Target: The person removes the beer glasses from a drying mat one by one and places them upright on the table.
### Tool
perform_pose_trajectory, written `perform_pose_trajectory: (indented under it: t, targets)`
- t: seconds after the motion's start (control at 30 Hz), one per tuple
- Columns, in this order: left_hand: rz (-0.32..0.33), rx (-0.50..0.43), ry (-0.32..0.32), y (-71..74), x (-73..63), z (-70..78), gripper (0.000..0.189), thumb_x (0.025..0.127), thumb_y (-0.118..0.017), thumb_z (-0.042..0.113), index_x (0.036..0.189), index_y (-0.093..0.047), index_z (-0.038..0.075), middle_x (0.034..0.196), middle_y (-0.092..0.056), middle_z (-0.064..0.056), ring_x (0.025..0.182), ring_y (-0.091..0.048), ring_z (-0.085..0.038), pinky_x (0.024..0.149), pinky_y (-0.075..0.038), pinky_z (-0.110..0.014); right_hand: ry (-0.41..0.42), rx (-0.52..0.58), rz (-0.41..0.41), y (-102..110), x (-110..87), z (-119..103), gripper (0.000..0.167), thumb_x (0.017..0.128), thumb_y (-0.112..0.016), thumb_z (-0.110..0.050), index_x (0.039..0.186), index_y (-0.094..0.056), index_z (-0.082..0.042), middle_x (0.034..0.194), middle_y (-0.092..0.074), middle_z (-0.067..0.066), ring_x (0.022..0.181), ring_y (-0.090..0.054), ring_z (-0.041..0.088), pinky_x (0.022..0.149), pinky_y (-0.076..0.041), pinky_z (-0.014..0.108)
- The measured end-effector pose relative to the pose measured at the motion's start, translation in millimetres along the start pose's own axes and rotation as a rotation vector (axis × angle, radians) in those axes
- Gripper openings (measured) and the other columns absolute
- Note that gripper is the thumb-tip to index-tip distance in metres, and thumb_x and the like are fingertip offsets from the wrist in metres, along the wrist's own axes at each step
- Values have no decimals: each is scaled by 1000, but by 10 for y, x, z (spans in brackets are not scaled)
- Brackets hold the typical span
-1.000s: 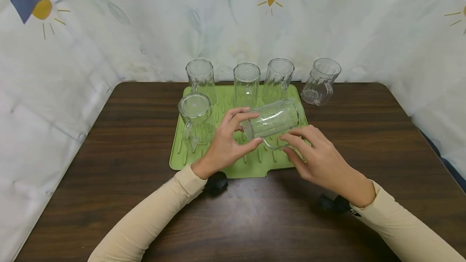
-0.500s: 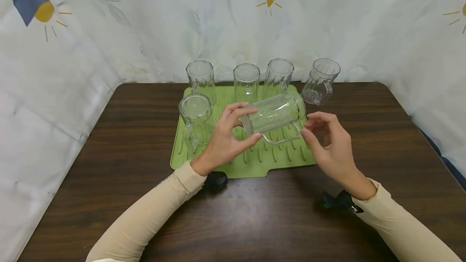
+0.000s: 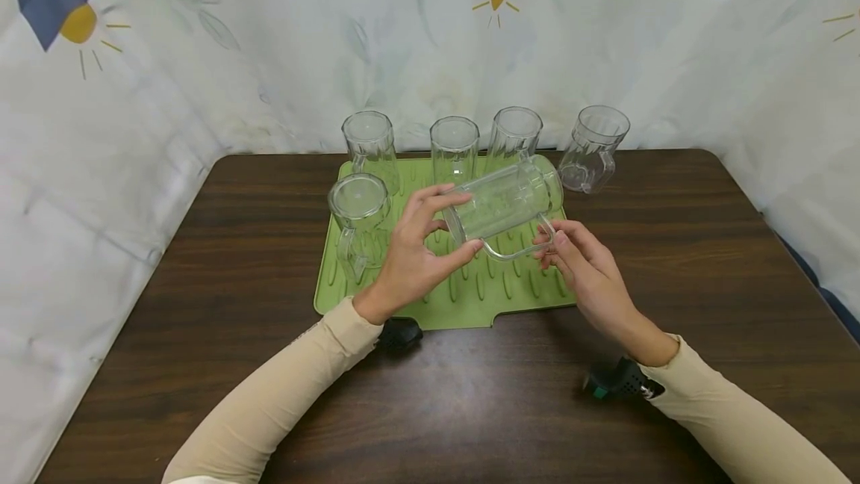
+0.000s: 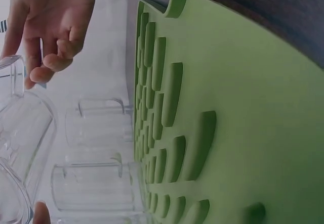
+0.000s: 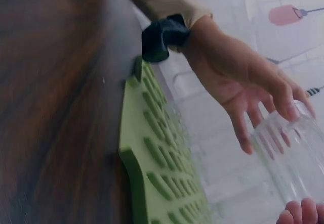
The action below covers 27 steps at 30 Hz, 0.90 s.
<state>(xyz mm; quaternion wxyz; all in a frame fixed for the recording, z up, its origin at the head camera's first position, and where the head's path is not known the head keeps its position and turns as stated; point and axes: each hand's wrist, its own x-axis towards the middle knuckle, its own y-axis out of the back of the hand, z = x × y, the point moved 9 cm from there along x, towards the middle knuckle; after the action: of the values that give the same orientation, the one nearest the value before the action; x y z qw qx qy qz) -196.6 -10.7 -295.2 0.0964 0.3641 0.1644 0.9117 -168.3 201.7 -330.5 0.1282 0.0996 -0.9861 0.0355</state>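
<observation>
A clear glass mug (image 3: 504, 200) lies tilted in the air above the green drying mat (image 3: 463, 312), its handle toward me. My left hand (image 3: 419, 249) grips the mug's left end, thumb in front and fingers over the far side. At the handle's right end, my right hand (image 3: 591, 264) pinches the handle between thumb and fingers. In the left wrist view the right hand (image 4: 53, 27) is beside the handle. The right wrist view has my left hand (image 5: 243, 77) around the end of the mug (image 5: 293, 153), with right fingertips (image 5: 301, 214) at the lower corner.
On the mat stand a front-left glass mug (image 3: 359, 215), a back-left mug (image 3: 371, 144), a middle mug (image 3: 455, 144) and another mug (image 3: 516, 129). One mug (image 3: 594, 148) stands on the dark wooden table (image 3: 235, 245) right of the mat. A patterned curtain (image 3: 289, 43) hangs behind.
My right hand moved off the mug to the right, then came back and took its handle. The mug's right end has risen, while the left hand kept its grip.
</observation>
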Motion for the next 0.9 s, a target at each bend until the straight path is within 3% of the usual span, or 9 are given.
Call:
perform_pose_trajectory:
  t: [0.23,0.43,0.67,0.9]
  targets:
    - [12,2,23,-13,9,-10,58,84,-85,10,137,-61,6,147,-48,-26,135,-53,-32,89,-62,-41,-179,382,-51,-139,8,212,34,113,-39,-36,119,-62,-12,111,-66,-5,100,-64,8,89,-55,21]
    - [15,1,26,-23,10,-19,58,84,-85,9,137,-61,6,148,-48,-26,133,-55,-32,89,-63,-40,-233,724,-111,-280,20,278,40,112,-33,-39,111,-64,-13,111,-67,-3,103,-64,14,93,-54,23]
    - [18,-10,35,-35,0,-42,59,84,-85,10,137,-60,6,148,-48,-25,132,-56,-31,90,-63,-39,-242,860,-138,-359,21,266,45,112,-29,-42,110,-63,-13,113,-65,-1,107,-65,15,100,-54,24]
    - [-13,-49,78,-65,-10,-93,59,86,-84,9,139,-59,7,151,-47,-21,132,-56,-30,91,-63,-39,-242,991,-126,-353,28,258,44,114,-29,-33,107,-65,-9,111,-68,3,109,-66,18,105,-53,26]
